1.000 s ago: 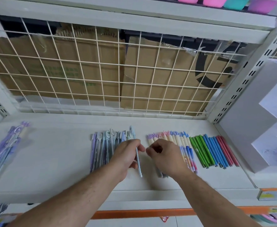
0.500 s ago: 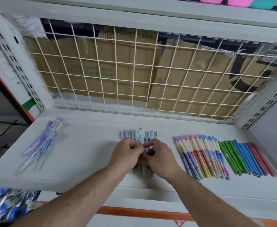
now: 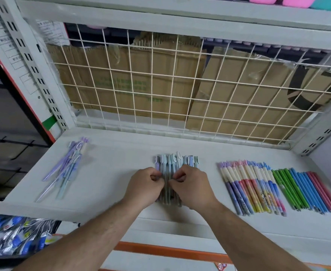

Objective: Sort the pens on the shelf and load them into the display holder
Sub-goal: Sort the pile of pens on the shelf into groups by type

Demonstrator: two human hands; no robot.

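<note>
Midway along the shelf [image 3: 111,173], near its front edge, the blue-grey pens [image 3: 175,163] lie side by side, long axes running front to back, clip ends toward the rear edge. The left hand [image 3: 145,185] and right hand [image 3: 193,185] grip this bundle from its 2 sides, fingers curled tight. The patterned pens [image 3: 252,188] and plain coloured pens [image 3: 305,188] lie the same way toward the right edge. The purple pens [image 3: 68,169] slant near the left edge.

Both bare forearms are slanting in from the lower edge and meeting near the middle, with the wrists sitting roughly level. The left hand [image 3: 144,186] and the right hand [image 3: 195,185] are lying knuckles-up side by side, almost touching, fingers curling inward and thumbs pointing toward each other. They seem to be pinching the pen bundle [image 3: 175,163] between them, though the knuckles are hiding the fingertips.
</note>
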